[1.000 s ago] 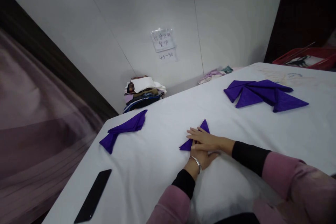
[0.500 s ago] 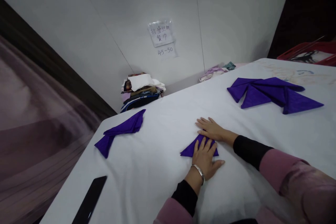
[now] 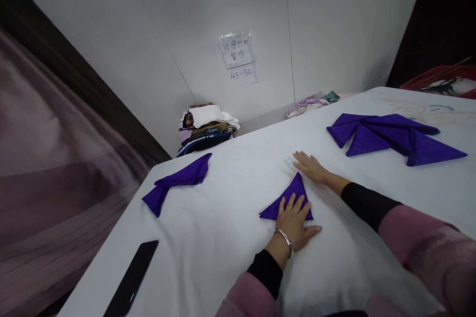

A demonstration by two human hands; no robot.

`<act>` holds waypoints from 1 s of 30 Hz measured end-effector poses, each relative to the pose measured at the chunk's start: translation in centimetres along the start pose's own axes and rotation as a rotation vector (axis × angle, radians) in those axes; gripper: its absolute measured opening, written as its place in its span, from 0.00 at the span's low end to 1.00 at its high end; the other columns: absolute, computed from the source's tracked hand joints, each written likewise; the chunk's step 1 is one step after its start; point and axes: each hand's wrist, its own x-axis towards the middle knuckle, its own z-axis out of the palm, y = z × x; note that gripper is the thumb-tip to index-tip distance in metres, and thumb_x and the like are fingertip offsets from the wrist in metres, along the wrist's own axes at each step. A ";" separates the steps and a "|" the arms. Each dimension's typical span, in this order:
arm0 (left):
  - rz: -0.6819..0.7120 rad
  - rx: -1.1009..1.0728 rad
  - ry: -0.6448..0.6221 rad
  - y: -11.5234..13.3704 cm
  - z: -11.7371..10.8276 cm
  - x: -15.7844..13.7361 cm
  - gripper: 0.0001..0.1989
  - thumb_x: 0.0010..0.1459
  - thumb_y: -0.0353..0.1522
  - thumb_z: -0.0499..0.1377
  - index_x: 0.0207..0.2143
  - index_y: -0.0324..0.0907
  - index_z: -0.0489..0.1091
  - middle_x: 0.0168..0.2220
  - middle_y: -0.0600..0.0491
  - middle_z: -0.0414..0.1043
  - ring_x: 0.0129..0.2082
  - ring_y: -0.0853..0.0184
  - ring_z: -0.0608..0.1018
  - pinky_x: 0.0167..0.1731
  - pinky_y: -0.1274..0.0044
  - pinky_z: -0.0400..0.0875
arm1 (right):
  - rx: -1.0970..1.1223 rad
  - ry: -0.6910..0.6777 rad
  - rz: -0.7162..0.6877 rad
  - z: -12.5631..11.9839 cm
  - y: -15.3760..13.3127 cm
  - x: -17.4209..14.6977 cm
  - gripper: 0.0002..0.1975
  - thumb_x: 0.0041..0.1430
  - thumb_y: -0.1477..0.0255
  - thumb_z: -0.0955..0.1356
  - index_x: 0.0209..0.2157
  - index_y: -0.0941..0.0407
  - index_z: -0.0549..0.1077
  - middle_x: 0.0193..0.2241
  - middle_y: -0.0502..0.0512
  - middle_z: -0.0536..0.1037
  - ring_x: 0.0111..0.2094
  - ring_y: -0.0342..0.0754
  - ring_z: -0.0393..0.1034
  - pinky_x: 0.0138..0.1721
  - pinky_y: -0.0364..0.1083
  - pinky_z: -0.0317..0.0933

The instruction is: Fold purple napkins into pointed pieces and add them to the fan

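A purple cloth napkin (image 3: 293, 189), folded into a triangle, lies flat on the white-covered table (image 3: 223, 247) with its peak pointing away from me. My left hand (image 3: 293, 223) presses on its lower right part, fingers spread, palm down; a silvery bracelet circles that wrist. Just beyond the peak, my right hand (image 3: 311, 166) is stretched out over the tablecloth, holding nothing and apart from the napkin. The part of the napkin beneath my left palm is hidden.
Several folded purple napkins (image 3: 390, 136) lie at the right, and another folded purple napkin (image 3: 182, 176) at the left. A flat black object (image 3: 132, 277) is near the left edge. Clothes (image 3: 208, 126) are stacked against the wall. A red basket (image 3: 416, 79) stands at far right.
My right hand has lifted off the napkin's top and moved away past its peak, uncovering it. My left hand stays on the napkin. The view has shifted slightly.
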 end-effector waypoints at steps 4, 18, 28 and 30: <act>0.023 -0.001 0.015 0.0 0.0 0.1 0.32 0.55 0.52 0.49 0.59 0.51 0.52 0.62 0.52 0.52 0.62 0.55 0.48 0.59 0.55 0.39 | -0.032 -0.054 -0.285 1.5 -3.0 -3.5 0.31 0.61 0.54 0.53 0.62 0.52 0.48 0.63 0.56 0.48 0.63 0.53 0.36 0.60 0.58 0.31; -0.032 -0.188 0.316 -1.1 -0.5 -1.8 0.16 0.55 0.35 0.55 0.46 0.43 0.67 0.49 0.50 0.68 0.53 0.63 0.65 0.56 0.66 0.55 | -0.047 -0.132 -0.209 4.6 -4.1 -4.1 0.28 0.63 0.59 0.51 0.62 0.53 0.50 0.62 0.56 0.50 0.63 0.53 0.37 0.59 0.60 0.34; -0.566 -0.237 0.508 -6.1 -2.2 -6.9 0.13 0.44 0.32 0.65 0.36 0.45 0.70 0.40 0.54 0.70 0.45 0.64 0.69 0.49 0.66 0.61 | -0.114 -0.053 -0.229 5.0 -4.0 -4.4 0.32 0.61 0.52 0.49 0.62 0.53 0.50 0.62 0.56 0.51 0.63 0.53 0.38 0.60 0.58 0.36; -0.546 -0.235 0.489 -6.2 -2.1 -6.5 0.10 0.44 0.32 0.65 0.32 0.46 0.70 0.40 0.55 0.71 0.46 0.63 0.69 0.51 0.65 0.58 | -0.111 -0.059 -0.232 4.9 -4.0 -4.4 0.33 0.61 0.52 0.49 0.62 0.54 0.49 0.62 0.56 0.50 0.63 0.53 0.38 0.60 0.58 0.36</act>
